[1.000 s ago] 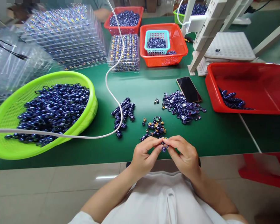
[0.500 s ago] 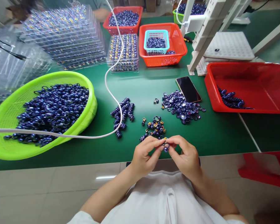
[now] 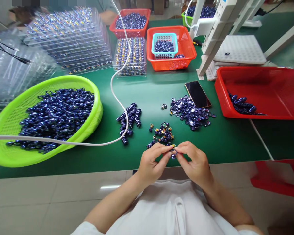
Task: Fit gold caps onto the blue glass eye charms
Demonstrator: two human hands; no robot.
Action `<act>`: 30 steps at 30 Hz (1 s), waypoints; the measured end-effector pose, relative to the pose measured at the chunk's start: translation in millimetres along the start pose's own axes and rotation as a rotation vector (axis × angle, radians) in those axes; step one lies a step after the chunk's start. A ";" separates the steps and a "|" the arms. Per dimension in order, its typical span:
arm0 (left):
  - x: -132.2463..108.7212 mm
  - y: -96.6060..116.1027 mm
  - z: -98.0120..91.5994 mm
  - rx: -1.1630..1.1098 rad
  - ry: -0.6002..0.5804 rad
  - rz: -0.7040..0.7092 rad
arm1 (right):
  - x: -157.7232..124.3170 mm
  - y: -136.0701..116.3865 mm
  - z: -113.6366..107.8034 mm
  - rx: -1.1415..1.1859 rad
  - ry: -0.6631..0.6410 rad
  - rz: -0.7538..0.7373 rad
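Note:
Between my fingertips, over the table's front edge, is a small dark blue shiny ring with a round bead-like end [image 3: 173, 156]. My left hand [image 3: 155, 162] pinches it from the left, thumb and forefinger closed. From the other side my right hand [image 3: 194, 163] pinches it too, so both hands meet at the piece. Fingertips hide part of it. Just beyond them lies a small heap of blue pieces with gold-coloured parts [image 3: 163, 132]. Farther right is a pile of flat dark blue caps [image 3: 192, 112]. Stacked blue rings [image 3: 129, 119] lie to the left.
A green basket [image 3: 99, 112] full of blue rings stands left, with a white cable [image 3: 112, 86] crossing it. A phone [image 3: 198, 94] touches the cap pile. At right is a red tray [image 3: 269, 112]. Clear plastic trays [image 3: 88, 49] and red baskets [image 3: 171, 67] stand behind.
Both hands stay nearly in place, still pinching the ring, which has shifted very slightly between the fingertips. The view has tilted a little.

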State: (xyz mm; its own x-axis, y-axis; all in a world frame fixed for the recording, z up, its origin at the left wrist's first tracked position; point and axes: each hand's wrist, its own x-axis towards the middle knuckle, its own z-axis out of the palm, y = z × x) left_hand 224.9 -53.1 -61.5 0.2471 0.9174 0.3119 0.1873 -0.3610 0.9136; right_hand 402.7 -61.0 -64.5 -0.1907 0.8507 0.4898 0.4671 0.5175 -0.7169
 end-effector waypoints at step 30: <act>4.6 -2.0 4.7 -0.074 -0.014 -0.296 | 1.1 -3.3 6.1 0.134 -0.010 0.318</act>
State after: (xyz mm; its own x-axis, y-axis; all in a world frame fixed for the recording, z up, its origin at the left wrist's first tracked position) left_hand 230.1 -49.0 -63.2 0.2052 0.9784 0.0257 0.1832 -0.0642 0.9810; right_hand 395.7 -61.2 -64.6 -0.0624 0.9719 0.2272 0.3875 0.2333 -0.8919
